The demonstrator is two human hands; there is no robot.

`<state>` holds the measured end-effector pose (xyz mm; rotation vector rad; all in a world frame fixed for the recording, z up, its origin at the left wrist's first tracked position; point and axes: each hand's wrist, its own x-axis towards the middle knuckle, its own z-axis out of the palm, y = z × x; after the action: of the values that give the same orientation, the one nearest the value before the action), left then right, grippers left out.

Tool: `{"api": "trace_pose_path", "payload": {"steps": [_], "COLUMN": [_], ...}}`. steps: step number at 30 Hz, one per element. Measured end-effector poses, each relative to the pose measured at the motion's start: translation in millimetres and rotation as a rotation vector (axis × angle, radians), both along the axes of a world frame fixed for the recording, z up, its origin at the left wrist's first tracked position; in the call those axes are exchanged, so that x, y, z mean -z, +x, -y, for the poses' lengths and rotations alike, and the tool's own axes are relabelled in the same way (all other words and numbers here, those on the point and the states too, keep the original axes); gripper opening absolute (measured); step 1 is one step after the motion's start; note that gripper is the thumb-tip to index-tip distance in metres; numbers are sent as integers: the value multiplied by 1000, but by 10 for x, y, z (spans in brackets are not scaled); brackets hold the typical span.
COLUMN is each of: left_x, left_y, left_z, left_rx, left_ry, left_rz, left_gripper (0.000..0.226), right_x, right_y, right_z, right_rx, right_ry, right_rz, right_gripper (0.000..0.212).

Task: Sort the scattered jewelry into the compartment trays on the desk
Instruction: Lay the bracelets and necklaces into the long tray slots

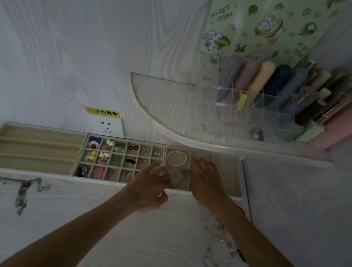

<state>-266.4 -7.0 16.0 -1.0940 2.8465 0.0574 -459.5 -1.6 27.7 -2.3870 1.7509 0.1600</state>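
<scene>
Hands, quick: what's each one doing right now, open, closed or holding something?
Left hand: fingers curled over the tray's front compartment; too blurred to tell whether they hold anything.
Right hand: open, fingers spread flat over the tray beside the pearl bracelet.

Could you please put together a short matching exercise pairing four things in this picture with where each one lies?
Things:
1. pearl bracelet
2. grey necklace
3. silver chains
4. wall socket

Places:
A. on the desk, under the right forearm
B. on the wall just behind the trays
C. in the right tray, far compartment beside the hands
D. on the desk in front of the long-slot tray, at the left

Pairs: 1-C, 2-D, 3-A, 4-B
</scene>
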Motion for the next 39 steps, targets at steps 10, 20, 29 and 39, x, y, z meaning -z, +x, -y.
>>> {"api": "trace_pose_path", "payload": {"steps": [10,20,29,39], "left_x": [-12,8,58,-14], "left_y": [-1,-43,-65,-106], "left_z": [26,90,440,314], "left_rx": [8,-47,-109,-151], "left_ry": [-33,-28,-56,-136], "left_rz": [-19,-90,10,-203], "left_gripper": [42,38,44,39], "right_x": [42,-19,-64,-171], "right_y": [-45,-117,52,-101], "right_z": [-96,-80,225,155], "right_rx": [-123,-98,-38,58], "right_ry": [-126,-100,31,-47], "right_rz": [-21,42,-132,176], "right_gripper": [58,48,62,57]}}
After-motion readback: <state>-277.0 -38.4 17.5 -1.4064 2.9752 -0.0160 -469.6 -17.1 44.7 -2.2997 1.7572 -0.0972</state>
